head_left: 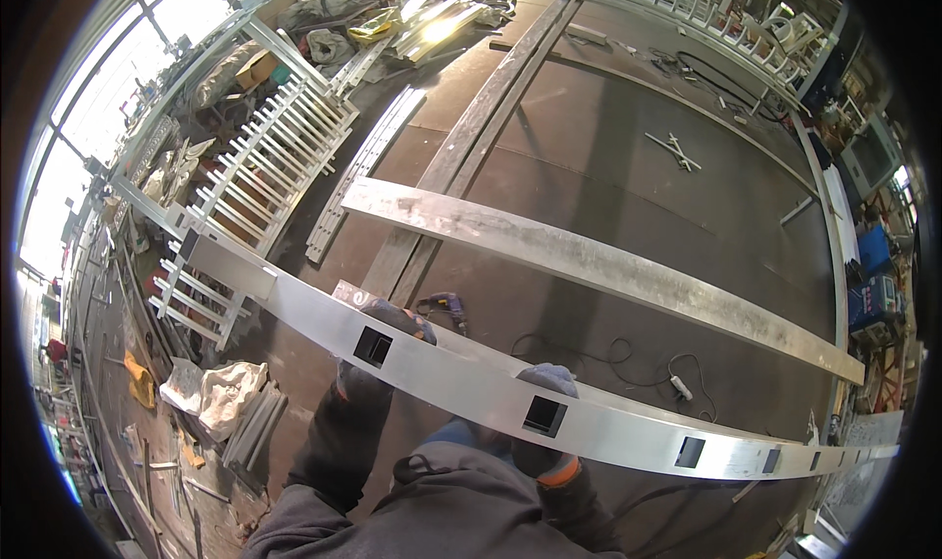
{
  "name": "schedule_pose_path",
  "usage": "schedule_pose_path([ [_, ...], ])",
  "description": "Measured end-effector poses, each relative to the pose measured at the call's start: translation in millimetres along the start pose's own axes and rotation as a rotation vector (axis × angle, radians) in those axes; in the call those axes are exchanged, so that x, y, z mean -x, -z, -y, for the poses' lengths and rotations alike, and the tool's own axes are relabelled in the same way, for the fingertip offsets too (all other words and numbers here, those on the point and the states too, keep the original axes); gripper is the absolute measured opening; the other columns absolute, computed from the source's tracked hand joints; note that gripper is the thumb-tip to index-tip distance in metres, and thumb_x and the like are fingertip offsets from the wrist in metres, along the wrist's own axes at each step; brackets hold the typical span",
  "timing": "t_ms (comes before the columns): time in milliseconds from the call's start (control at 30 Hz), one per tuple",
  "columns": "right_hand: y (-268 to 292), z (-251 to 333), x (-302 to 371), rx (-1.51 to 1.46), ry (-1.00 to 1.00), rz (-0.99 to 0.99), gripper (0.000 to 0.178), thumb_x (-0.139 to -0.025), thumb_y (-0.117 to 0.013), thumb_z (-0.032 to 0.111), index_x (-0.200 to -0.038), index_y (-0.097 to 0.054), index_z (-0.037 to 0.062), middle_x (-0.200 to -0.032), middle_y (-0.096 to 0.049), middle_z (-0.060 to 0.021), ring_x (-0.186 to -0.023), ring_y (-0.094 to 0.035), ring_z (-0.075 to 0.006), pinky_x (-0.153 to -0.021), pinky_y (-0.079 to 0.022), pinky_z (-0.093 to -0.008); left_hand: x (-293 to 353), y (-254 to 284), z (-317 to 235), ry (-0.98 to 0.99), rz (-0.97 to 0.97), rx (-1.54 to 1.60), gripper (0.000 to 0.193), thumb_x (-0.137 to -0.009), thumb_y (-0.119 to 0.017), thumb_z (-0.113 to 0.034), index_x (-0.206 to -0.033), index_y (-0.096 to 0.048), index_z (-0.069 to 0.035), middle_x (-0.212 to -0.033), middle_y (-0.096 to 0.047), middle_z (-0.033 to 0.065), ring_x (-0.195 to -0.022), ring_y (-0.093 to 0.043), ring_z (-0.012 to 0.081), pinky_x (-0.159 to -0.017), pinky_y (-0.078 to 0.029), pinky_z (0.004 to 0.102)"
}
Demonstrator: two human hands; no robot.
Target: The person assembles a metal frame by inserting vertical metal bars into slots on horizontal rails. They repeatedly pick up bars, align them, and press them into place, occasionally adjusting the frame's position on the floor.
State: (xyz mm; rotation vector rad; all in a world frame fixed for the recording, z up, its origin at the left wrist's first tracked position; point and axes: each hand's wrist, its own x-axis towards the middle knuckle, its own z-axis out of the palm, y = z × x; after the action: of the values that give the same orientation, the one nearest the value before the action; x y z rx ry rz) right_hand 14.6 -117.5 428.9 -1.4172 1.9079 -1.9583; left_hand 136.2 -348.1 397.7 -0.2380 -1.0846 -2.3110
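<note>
A long silvery metal bar (456, 382) with several square cutouts stretches across in front of me, from the left to the far right. My left hand (400, 319), in a dark glove, is closed around it beside the leftmost of the large cutouts. Farther right my right hand (549, 378), also gloved, grips the same bar close to another cutout. The fingers of both hands curl over its far edge, and the bar hides part of each hand. Just beyond it, a second pale bar (358, 295) is partly covered.
A wide plain metal beam (589, 255) lies crosswise beyond my hands, over long rails (471, 147). A blue power tool (446, 309) and a cable with a white connector (680, 387) are on the floor. White slatted railings (270, 171) and heaped scrap stand left.
</note>
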Motion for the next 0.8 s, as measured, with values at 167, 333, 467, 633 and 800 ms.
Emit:
schedule_pose_path([
  [167,-1.8,0.3,2.1,-0.015,0.004,-0.021,0.04,-0.087,-0.069,0.023,-0.118,-0.057,-0.0006,-0.108,-0.058,-0.0128,-0.095,-0.058,-0.0257,-0.081,-0.049,-0.0371,-0.8,3.0,1.5,0.014,-0.052,-0.023,0.042,-0.096,-0.059,-0.036,-0.106,-0.054,0.004,-0.099,-0.063,0.0151,-0.09,-0.063,0.0263,-0.09,-0.05,0.0453],
  [333,-6.0,-2.2,4.3,-0.09,-0.082,-0.043,0.039,-0.09,-0.068,0.022,-0.119,-0.056,-0.0008,-0.109,-0.058,-0.0123,-0.098,-0.06,-0.0232,-0.082,-0.05,-0.0345,-10.6,-5.6,-0.9,-0.05,-0.031,-0.309,0.049,-0.087,-0.071,-0.04,-0.104,-0.058,0.004,-0.094,-0.064,0.0132,-0.086,-0.064,0.0225,-0.079,-0.053,0.0371],
  [467,-10.7,-2.7,7.0,-0.094,-0.174,-0.017,0.047,-0.093,-0.064,0.037,-0.118,-0.056,-0.0014,-0.109,-0.058,-0.0114,-0.099,-0.059,-0.0221,-0.084,-0.049,-0.0337,-10.4,-12.9,-3.5,-0.043,-0.105,-0.466,0.051,-0.084,-0.072,-0.044,-0.1,-0.061,0.003,-0.093,-0.063,0.0116,-0.085,-0.063,0.0221,-0.077,-0.052,0.0361],
  [633,-14.8,-0.2,5.5,-0.259,-0.18,-0.083,0.057,-0.095,-0.056,0.05,-0.118,-0.056,-0.0025,-0.109,-0.059,-0.0124,-0.1,-0.058,-0.0225,-0.085,-0.048,-0.0342,-8.7,-14.0,-9.4,0.036,-0.122,-0.471,0.02,-0.095,-0.062,-0.025,-0.094,-0.05,-0.009,-0.092,-0.056,0.0053,-0.087,-0.056,0.0202,-0.089,-0.047,0.0412],
  [800,-9.7,5.9,0.4,-0.053,-0.032,-0.115,0.046,-0.093,-0.062,0.035,-0.119,-0.055,-0.0026,-0.107,-0.058,-0.0136,-0.098,-0.057,-0.0232,-0.083,-0.048,-0.0349,-11.9,-17.6,-9.0,0.081,-0.15,-0.259,0.018,-0.095,-0.062,-0.02,-0.087,-0.048,-0.012,-0.083,-0.054,0.0038,-0.081,-0.054,0.0187,-0.088,-0.047,0.0394],
])
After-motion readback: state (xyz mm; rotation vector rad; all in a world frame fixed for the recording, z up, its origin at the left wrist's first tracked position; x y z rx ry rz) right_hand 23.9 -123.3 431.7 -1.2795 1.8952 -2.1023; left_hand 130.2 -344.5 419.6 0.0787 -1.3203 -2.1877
